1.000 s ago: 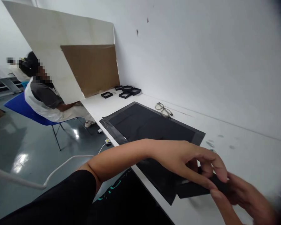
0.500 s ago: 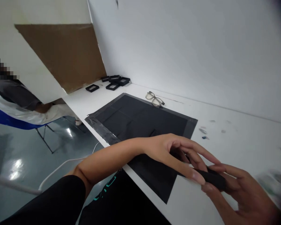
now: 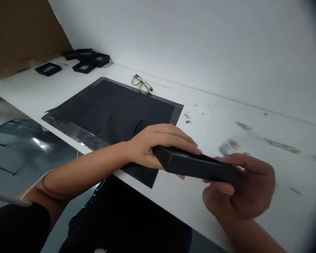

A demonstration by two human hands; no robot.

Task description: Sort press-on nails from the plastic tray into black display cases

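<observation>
Surface: white table [image 3: 226,116] against a white wall, black mat [image 3: 113,112] on it.
Box: your black box [image 3: 195,165] is held above the table's near edge.
Left hand [image 3: 152,146]: your fingers clamp its left end.
Right hand [image 3: 242,189]: your fingers grip its right end.
Behind: glasses [image 3: 141,84], black frames [image 3: 79,59].

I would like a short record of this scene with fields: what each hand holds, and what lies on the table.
left hand: grips the left end of the flat black box
right hand: grips the right end of the same box
box position: held above the white table
on table: black mat, eyeglasses, small black frames
</observation>
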